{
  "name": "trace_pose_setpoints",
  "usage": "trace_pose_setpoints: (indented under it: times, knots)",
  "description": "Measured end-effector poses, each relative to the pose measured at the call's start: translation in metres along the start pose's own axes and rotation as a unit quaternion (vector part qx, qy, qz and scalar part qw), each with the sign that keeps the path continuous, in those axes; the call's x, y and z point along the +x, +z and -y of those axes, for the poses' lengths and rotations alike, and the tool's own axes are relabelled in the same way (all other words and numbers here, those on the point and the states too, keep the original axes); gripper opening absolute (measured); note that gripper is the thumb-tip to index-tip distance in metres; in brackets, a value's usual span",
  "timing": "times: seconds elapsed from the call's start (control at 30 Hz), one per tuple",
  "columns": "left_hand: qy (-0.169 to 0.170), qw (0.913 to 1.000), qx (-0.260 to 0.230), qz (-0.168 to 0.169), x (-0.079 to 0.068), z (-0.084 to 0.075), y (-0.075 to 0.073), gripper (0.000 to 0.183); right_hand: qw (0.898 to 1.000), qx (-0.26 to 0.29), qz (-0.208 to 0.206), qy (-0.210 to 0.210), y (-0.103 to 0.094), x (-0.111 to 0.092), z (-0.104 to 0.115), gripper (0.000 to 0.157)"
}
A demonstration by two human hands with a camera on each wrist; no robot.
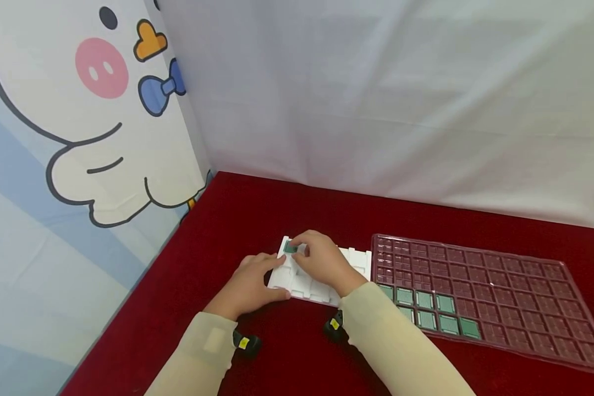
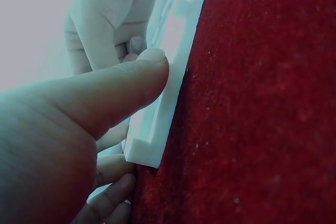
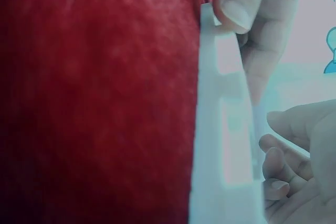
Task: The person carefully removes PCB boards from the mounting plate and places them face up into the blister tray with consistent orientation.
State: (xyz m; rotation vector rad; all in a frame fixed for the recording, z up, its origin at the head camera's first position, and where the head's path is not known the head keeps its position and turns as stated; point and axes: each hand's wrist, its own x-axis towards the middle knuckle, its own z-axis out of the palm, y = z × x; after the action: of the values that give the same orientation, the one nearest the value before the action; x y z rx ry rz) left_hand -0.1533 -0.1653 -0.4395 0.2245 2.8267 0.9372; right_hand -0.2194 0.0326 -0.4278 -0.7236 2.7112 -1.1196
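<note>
A white compartmented tray (image 1: 302,283) lies on the red cloth. My left hand (image 1: 249,283) grips its left end, thumb at the front edge and fingers along the left side. In the left wrist view that thumb (image 2: 136,80) presses on the tray's rim (image 2: 152,153). My right hand (image 1: 324,261) reaches over the tray, thumb and index finger pinching a small green square piece (image 1: 290,247) at the far left corner compartment. Curled fingers of the right hand (image 3: 310,161) show beside the white tray wall (image 3: 210,129) in the right wrist view; the green piece is hidden there.
To the right, next to the white tray, lies a large clear plastic tray (image 1: 515,297) with many square pockets. Several green square pieces (image 1: 445,303) sit in its near left pockets. A white curtain (image 1: 401,110) stands behind the table, a cartoon-printed cloth (image 1: 25,192) at the left.
</note>
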Motion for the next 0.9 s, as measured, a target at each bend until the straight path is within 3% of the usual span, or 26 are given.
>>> trace_pose_setpoints:
  times: [0.9]
  knots:
    - [0.010,0.9999,-0.005,0.002,-0.001,-0.001,-0.002,0.078,0.999,-0.035,0.017,0.035,0.005,0.018,0.002,0.024]
